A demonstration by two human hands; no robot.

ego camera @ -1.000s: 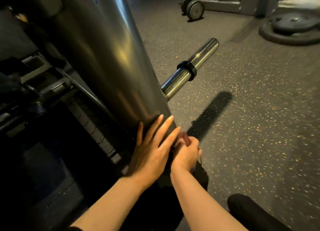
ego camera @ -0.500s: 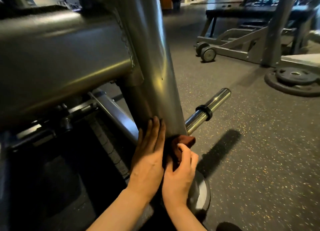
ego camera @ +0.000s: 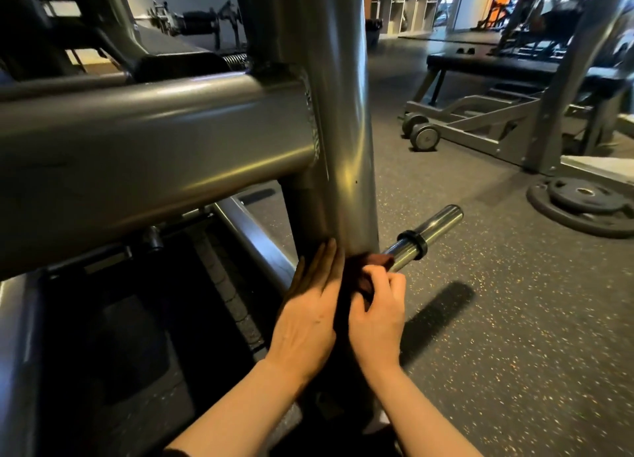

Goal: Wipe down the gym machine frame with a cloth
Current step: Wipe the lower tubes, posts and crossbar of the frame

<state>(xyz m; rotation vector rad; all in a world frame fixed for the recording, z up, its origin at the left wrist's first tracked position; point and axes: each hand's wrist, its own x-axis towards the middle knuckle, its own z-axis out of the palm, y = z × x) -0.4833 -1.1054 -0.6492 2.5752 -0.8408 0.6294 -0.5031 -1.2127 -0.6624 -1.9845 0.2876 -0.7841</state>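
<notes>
Where the grey upright post (ego camera: 346, 141) of the machine frame meets the thick horizontal tube (ego camera: 154, 154), we see both hands working low on the post. We note the left hand (ego camera: 308, 316) laid flat against the post's near face, its fingers (ego camera: 326, 261) straight and held together, pointing upward. We find the right hand (ego camera: 377, 312) just beside it, its fingers (ego camera: 384, 280) curled and clamped on a dark reddish-brown cloth (ego camera: 363, 271). We locate the cloth bunched against the lower part of the post, between the two hands, with one fold showing above the right knuckles. We observe a chrome weight peg (ego camera: 429, 233) with a black collar projecting from the post toward the right, just beyond the cloth. We see its shadow on the speckled rubber floor (ego camera: 497, 336). We also register weight plates (ego camera: 583, 202) lying flat on the floor at the right, and a wheeled bench (ego camera: 480, 113) standing farther back.
</notes>
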